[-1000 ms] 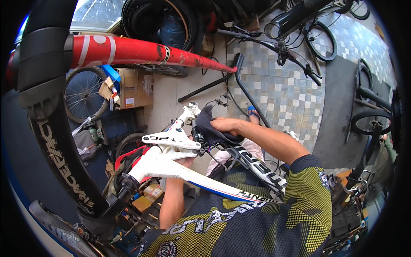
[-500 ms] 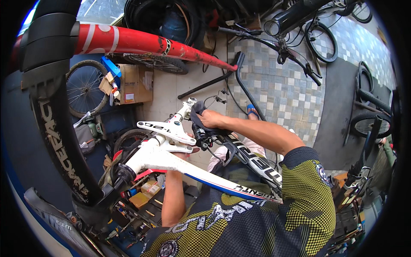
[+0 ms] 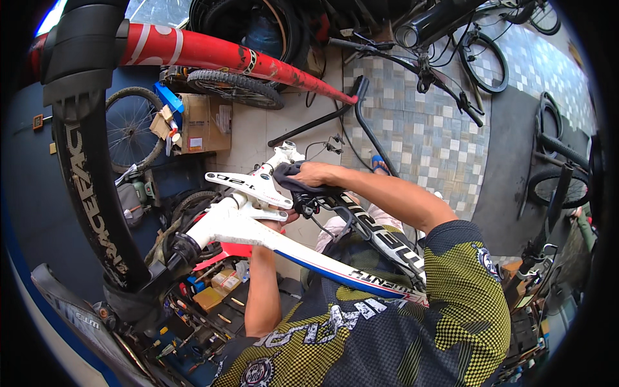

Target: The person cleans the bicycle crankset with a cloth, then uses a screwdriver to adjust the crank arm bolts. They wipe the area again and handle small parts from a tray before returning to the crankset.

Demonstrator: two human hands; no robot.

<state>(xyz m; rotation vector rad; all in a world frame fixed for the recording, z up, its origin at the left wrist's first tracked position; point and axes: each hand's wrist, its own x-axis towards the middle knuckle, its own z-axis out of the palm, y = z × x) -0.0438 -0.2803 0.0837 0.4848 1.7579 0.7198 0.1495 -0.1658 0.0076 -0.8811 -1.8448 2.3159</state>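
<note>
A white mountain bike frame (image 3: 303,259) with blue and red trim lies across the middle, its black and white tube (image 3: 380,238) running beside it. In my right hand (image 3: 313,175) a dark cloth (image 3: 291,180) is bunched, its fingers closed on it. The cloth rests near the white frame end (image 3: 284,155) and above a black shock absorber (image 3: 305,204). My left hand (image 3: 276,223) reaches up from below and grips the frame around the white suspension link (image 3: 248,188); its fingers are partly hidden behind the link.
A red bike stand tube (image 3: 213,55) crosses at upper left, with a black stand arm (image 3: 97,187) hanging beside it. A cardboard box (image 3: 203,122) and wheel (image 3: 133,129) stand at left. Tools (image 3: 193,335) lie lower left. Another bicycle (image 3: 425,68) is at upper right.
My right hand has moved slightly left with the cloth, which now reaches farther over the frame. The white link and frame have shifted a little left in view. My left hand stays beneath.
</note>
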